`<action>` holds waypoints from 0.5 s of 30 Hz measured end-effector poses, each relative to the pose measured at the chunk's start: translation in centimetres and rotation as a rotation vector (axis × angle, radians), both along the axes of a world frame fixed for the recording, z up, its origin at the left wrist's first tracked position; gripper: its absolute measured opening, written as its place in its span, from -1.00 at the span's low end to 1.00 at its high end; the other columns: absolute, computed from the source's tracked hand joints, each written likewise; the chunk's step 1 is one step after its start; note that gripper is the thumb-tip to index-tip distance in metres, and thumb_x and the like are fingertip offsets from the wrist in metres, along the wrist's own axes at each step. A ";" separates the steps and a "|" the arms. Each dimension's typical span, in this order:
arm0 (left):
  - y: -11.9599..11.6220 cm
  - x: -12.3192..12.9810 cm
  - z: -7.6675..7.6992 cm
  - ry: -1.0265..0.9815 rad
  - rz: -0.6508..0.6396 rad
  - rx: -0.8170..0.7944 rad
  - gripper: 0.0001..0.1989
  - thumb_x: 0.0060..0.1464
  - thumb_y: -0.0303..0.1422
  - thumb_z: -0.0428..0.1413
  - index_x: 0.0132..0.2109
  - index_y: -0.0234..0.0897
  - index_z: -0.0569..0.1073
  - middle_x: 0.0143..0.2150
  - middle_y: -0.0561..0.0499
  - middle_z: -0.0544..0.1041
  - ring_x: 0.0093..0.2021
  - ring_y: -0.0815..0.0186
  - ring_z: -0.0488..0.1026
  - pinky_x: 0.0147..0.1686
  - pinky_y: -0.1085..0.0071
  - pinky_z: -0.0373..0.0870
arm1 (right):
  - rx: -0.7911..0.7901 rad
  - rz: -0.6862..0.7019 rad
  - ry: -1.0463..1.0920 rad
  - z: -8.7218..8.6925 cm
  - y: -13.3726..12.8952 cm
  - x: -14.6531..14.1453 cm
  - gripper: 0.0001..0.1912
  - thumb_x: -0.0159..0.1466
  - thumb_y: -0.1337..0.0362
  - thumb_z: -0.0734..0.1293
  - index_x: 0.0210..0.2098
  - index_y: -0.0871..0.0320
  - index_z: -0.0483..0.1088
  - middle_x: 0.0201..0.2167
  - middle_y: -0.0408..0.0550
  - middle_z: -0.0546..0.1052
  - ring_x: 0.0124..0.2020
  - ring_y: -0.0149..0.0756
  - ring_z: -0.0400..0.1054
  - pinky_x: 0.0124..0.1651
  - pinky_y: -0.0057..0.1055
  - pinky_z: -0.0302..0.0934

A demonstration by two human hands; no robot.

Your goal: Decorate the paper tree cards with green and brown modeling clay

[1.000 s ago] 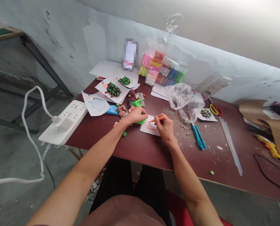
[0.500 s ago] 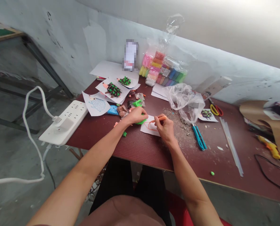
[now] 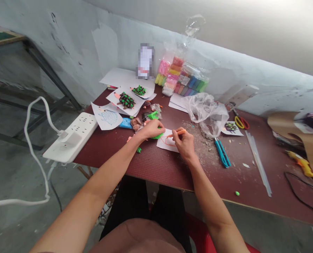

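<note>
Your right hand [image 3: 185, 142] gripped an orange pen [image 3: 178, 132], its tip on a white paper sheet [image 3: 168, 144]; your left hand [image 3: 152, 129] was closed over green modelling clay [image 3: 158, 136] beside the sheet's edge.

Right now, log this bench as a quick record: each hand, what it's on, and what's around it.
Left hand: resting on green modelling clay
Right hand: gripping an orange drawing tool, its tip on white paper with an orange outline
Surface: dark red board table
Nearby: clay-dotted hedgehog picture, bagged clay packs, white power strip
</note>
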State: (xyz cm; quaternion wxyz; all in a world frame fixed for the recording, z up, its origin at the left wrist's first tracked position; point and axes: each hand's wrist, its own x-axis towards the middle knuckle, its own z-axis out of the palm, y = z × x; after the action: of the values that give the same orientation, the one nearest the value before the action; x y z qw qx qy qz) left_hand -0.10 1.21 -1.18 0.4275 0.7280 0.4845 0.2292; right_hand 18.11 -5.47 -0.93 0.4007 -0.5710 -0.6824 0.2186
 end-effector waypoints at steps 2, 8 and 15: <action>-0.1 0.0 0.2 0.006 0.001 -0.002 -0.76 -0.08 -0.32 0.06 -0.47 -0.40 0.55 -0.57 0.08 0.33 -0.49 0.38 0.19 -0.49 0.45 0.05 | -0.008 -0.004 -0.002 0.0 0.0 0.0 -0.55 0.37 -0.07 0.25 -0.50 0.10 0.39 -0.58 -0.14 0.43 -0.59 -0.41 0.23 -0.46 -0.43 0.06; -0.2 0.0 0.4 -0.007 0.019 0.005 -0.79 -0.08 -0.34 0.08 -0.50 -0.38 0.53 -0.60 0.10 0.30 -0.51 0.40 0.16 -0.49 0.46 0.04 | -0.014 -0.005 0.001 0.1 0.0 0.0 -0.53 0.37 -0.09 0.25 -0.49 0.11 0.42 -0.58 -0.13 0.43 -0.59 -0.41 0.23 -0.47 -0.42 0.07; -0.3 0.1 0.5 -0.005 0.021 -0.003 -0.80 -0.07 -0.36 0.08 -0.50 -0.39 0.54 -0.61 0.12 0.25 -0.53 0.41 0.13 -0.50 0.46 0.03 | -0.025 -0.001 0.023 0.1 0.0 -0.1 -0.52 0.35 -0.14 0.25 -0.49 0.09 0.39 -0.56 -0.12 0.45 -0.58 -0.40 0.24 -0.48 -0.42 0.07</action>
State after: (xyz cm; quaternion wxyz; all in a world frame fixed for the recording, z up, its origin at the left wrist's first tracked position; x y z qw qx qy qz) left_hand -0.03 0.94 -0.69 0.4274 0.7218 0.4911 0.2350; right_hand 17.98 -5.52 -0.80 0.4013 -0.5737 -0.6748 0.2334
